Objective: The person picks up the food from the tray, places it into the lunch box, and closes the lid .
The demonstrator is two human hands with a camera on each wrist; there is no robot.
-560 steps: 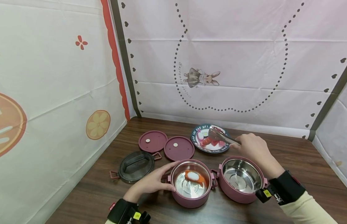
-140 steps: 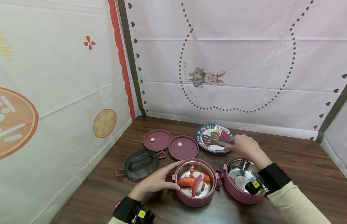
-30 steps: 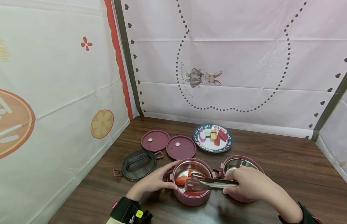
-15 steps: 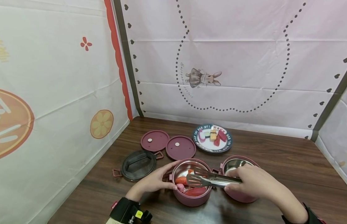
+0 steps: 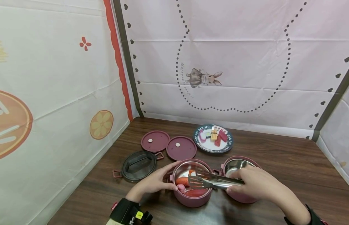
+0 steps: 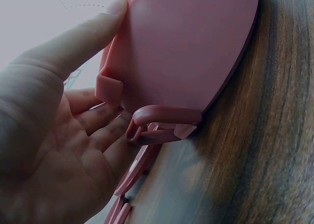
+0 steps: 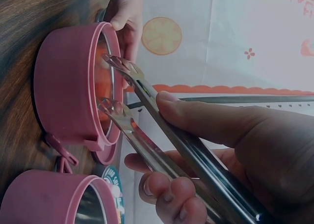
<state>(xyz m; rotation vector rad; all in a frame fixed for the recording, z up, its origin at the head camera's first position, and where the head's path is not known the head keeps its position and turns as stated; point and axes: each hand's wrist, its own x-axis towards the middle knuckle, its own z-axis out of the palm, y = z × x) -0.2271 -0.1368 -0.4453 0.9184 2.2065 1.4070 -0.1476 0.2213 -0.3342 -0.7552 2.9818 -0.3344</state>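
My left hand point(image 5: 154, 183) holds the left mauve pot point(image 5: 191, 201), thumb at the rim and fingers round the side by a handle point(image 6: 167, 114). Inside the steel-lined pot lie toy sushi pieces: an orange one point(image 5: 182, 181), a small pink end point(image 5: 181, 187) and a red one point(image 5: 195, 192). My right hand point(image 5: 257, 184) grips metal tongs point(image 7: 179, 145), thumb on one arm and fingers on the other. The tongs' slotted tips are spread over the pot opening, with nothing pinched between them. They partly cover the pieces at the back.
A second mauve pot point(image 5: 238, 197) stands right beside the first, partly behind my right hand. Behind are a patterned plate point(image 5: 209, 145) with several toy food pieces, two round maroon lids point(image 5: 155, 137) point(image 5: 181, 152) and a black handled lid point(image 5: 139, 166). Fabric walls enclose the table.
Earlier the tongs were at the plate and the pot held fewer pieces. Since a second ago the tongs have spread apart, letting go of a red piece in the pot. The left hand stays put.
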